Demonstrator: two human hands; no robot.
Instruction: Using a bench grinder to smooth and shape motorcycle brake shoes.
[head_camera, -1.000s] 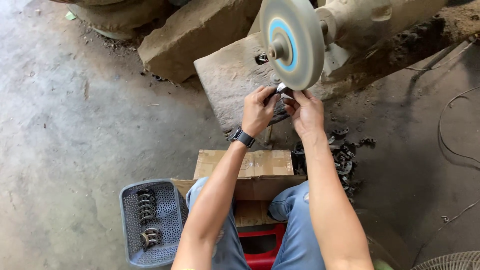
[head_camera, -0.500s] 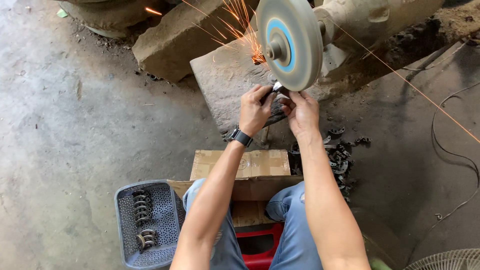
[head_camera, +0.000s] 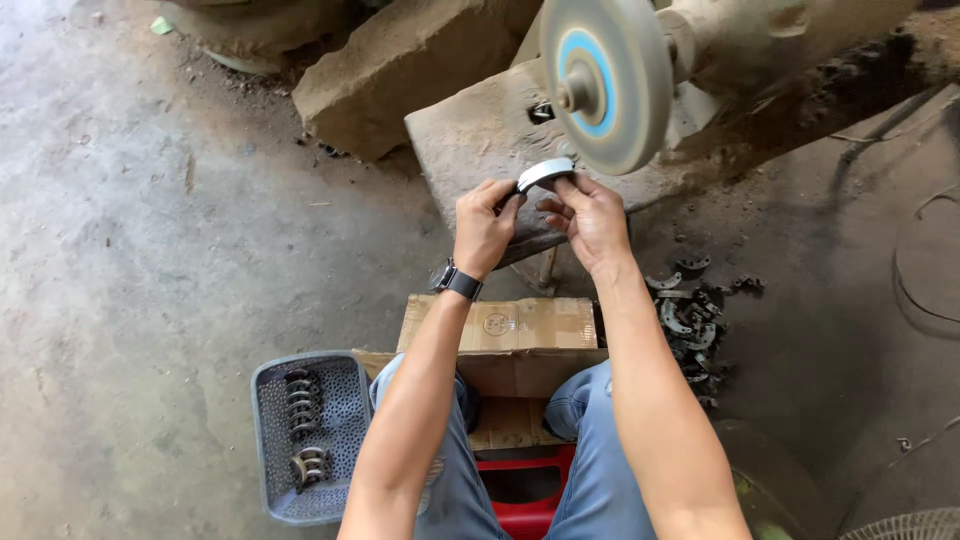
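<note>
Both hands held a curved metal piece just below the grinding wheel.

The left hand (head_camera: 487, 222) and right hand (head_camera: 590, 215) each pinched an end of the curved metal piece (head_camera: 545, 172), fingers closed on it, just under the lower rim of the grinding wheel (head_camera: 605, 82); whether the piece touched the wheel could not be told. The wheel's face was blurred, and the motor body (head_camera: 790, 35) behind it ran off the top edge. A cardboard box (head_camera: 510, 325) lay past the knees, partly hidden by the forearms. A grey perforated basket (head_camera: 275, 465) to the left held a few similar pieces. A dark heap of metal parts (head_camera: 690, 320) lay to the right, hard to make out singly.
</note>
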